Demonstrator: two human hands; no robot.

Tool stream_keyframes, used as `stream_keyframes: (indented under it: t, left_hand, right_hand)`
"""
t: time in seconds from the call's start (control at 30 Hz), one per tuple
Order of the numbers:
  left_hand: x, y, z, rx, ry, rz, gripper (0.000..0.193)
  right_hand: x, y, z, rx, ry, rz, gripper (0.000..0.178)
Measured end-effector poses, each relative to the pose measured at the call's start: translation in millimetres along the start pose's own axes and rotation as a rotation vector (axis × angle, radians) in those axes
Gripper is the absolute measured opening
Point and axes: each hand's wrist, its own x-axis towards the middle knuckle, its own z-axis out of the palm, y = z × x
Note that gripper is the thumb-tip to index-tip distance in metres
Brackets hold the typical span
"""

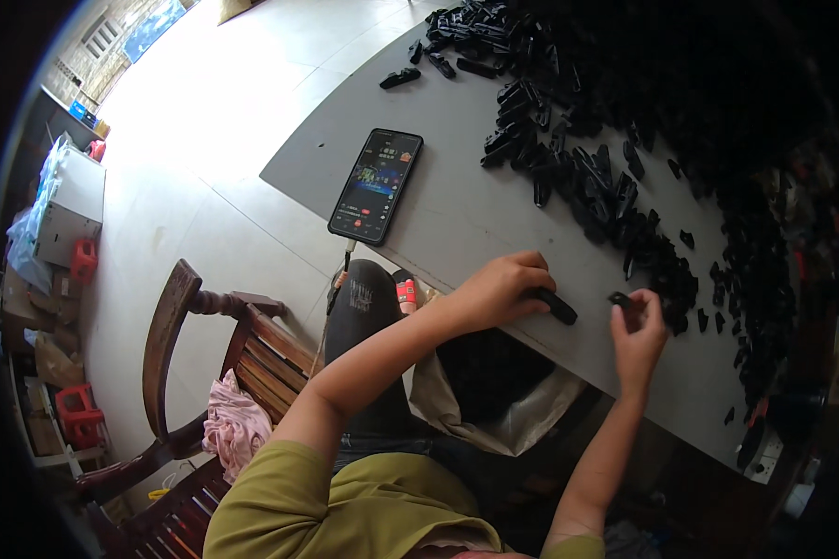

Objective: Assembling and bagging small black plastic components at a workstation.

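Over the near edge of the grey table [438,205], my left hand [505,291] is closed on one end of a long black plastic part [557,307], which points to the right. A short way to the right, my right hand [639,328] pinches a small black piece [619,299] between thumb and fingertips. The two pieces are apart. Just beyond the right hand lies a heap of similar long black parts [597,186]. Smaller black pieces [760,298] form another pile farther right.
A phone [375,186] with its screen lit lies on the table's left part, a cable [349,248] at its lower end. Below the near edge, an open sack [438,396] holds something dark. To the left stands a wooden chair [168,354] with pink cloth [236,419] on it.
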Motion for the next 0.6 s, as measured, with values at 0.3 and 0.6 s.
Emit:
stream_keyframes:
  t: [0.3,0.6]
  left_hand:
    - [-4,-7,1,0.101,-0.026,0.057,0.022]
    - [2,-6,4,0.024,-0.052,0.116,0.020]
  right_hand:
    - [-23,-28,28,-0.055,-0.118,-0.332,0.023]
    - [-20,-24,13,-0.059,-0.223,-0.299,0.023]
